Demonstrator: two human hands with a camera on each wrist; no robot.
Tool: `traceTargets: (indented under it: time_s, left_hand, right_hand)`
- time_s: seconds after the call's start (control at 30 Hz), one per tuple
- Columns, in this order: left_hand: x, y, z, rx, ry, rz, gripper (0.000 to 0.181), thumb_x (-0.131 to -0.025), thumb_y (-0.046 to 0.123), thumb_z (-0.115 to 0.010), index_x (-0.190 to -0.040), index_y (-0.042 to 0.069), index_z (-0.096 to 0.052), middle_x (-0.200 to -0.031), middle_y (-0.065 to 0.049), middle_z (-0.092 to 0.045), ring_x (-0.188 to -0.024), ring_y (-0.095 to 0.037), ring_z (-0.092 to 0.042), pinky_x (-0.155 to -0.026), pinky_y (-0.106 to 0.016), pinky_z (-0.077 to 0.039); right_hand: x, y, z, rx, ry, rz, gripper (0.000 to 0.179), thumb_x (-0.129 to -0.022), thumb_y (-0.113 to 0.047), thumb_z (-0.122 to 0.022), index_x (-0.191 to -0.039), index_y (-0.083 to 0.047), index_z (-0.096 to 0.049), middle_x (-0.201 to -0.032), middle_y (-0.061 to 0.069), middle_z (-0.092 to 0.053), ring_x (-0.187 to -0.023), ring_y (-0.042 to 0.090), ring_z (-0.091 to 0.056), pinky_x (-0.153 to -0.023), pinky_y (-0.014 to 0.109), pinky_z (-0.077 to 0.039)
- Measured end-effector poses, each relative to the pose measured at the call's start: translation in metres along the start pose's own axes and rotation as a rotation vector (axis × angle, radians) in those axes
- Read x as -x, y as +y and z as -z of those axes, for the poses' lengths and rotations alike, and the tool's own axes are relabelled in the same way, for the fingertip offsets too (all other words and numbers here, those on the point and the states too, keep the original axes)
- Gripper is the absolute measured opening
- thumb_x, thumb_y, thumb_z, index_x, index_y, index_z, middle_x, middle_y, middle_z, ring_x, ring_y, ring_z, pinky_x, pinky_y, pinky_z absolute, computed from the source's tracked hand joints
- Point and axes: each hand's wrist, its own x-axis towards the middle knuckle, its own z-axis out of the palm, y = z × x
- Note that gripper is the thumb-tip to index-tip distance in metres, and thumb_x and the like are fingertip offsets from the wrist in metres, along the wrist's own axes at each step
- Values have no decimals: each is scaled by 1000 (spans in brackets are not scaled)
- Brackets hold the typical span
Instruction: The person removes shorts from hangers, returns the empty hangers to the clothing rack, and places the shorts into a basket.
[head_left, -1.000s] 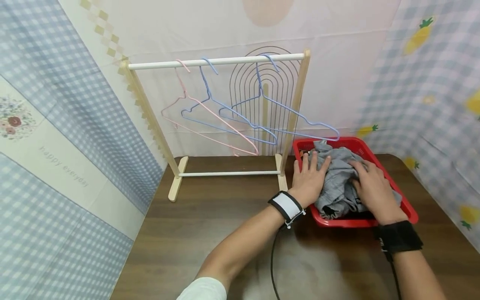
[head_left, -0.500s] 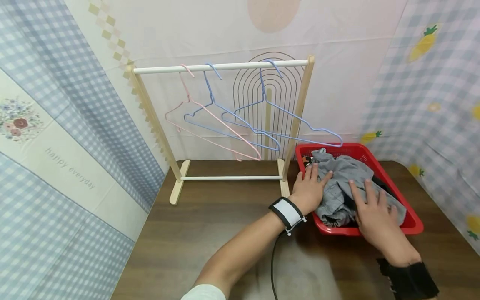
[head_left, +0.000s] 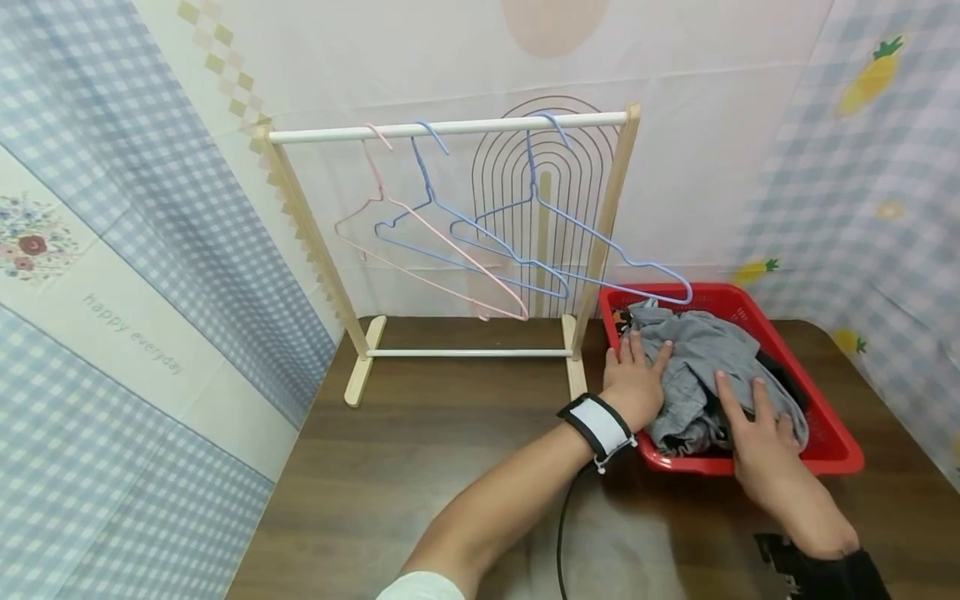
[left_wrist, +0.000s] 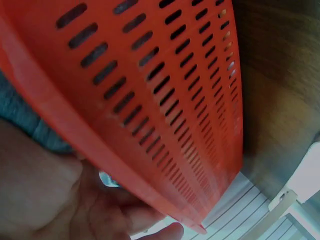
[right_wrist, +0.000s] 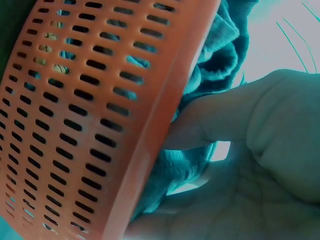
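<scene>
A crumpled grey garment [head_left: 708, 337] lies on top of other clothes in a red plastic basket [head_left: 836, 442]. My left hand [head_left: 633, 390] rests on the garment's left side with straight, spread fingers, just inside the rim. On its front right part lies my right hand [head_left: 768, 458], fingers extended and the palm over the front rim. In the left wrist view, the slotted basket wall [left_wrist: 145, 90] stands beside the hand [left_wrist: 75, 205]. The right wrist view shows the thumb [right_wrist: 215, 120] close to the rim, with bunched cloth [right_wrist: 217, 60] behind it.
Left of the basket stands a wooden rack with a white rail [head_left: 472, 127]. A pink hanger [head_left: 427, 221] and two blue hangers hang from it; the rightmost blue hanger [head_left: 600, 237] reaches over the basket's back corner. Black cloth [head_left: 783, 379] shows at the basket's right side.
My right hand has shifted toward the basket's front right, and the grey garment lies flatter there, with black cloth showing beside it. My left hand stays on the garment. The head view has shifted slightly.
</scene>
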Motion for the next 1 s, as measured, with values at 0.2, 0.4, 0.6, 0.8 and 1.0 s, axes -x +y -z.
traceTargets:
  time_s: [0.2,0.4,0.6,0.8,1.0]
  left_hand:
    - [0,12,-5,-48,-17,56,63,-114,48,-27,-169,39,4,-175,-4,-17,-159,-14,-22,-128,-36,-20]
    - [-2,1,-6,-29,0,24,59,-116,38,-24,-171,31,-6,-170,-8,-32,-154,-16,-34,-127,-44,-18]
    - [10,-9,-2,56,14,-24,55,-115,32,-30,-169,25,-24,-165,-11,-42,-150,-21,-42,-126,-47,-23]
    - [24,-3,-2,82,-15,-93,60,-110,41,-46,-165,21,-35,-164,-9,-43,-150,-21,-42,-125,-45,-27]
    - [23,-13,-3,136,79,-71,56,-111,33,-45,-164,17,-38,-165,-9,-42,-151,-21,-40,-124,-45,-29]
  right_hand:
    - [-2,8,1,-4,19,96,96,-92,20,-52,-167,-5,1,-143,59,-15,-113,82,-40,-83,90,-37]
    - [-16,5,9,6,-70,95,71,-97,14,-50,-159,5,-17,-142,58,-17,-124,78,-34,-87,90,-36]
    - [-22,6,11,-14,-150,99,72,-97,10,-52,-160,7,-17,-143,58,-18,-129,76,-31,-95,85,-38]
    - [-18,4,1,5,-110,76,68,-95,9,-54,-155,17,-23,-144,59,-17,-123,77,-37,-88,88,-37]
    - [-31,-2,-7,-6,6,53,74,-95,8,-55,-160,12,-20,-150,56,-14,-117,78,-38,-90,86,-38]
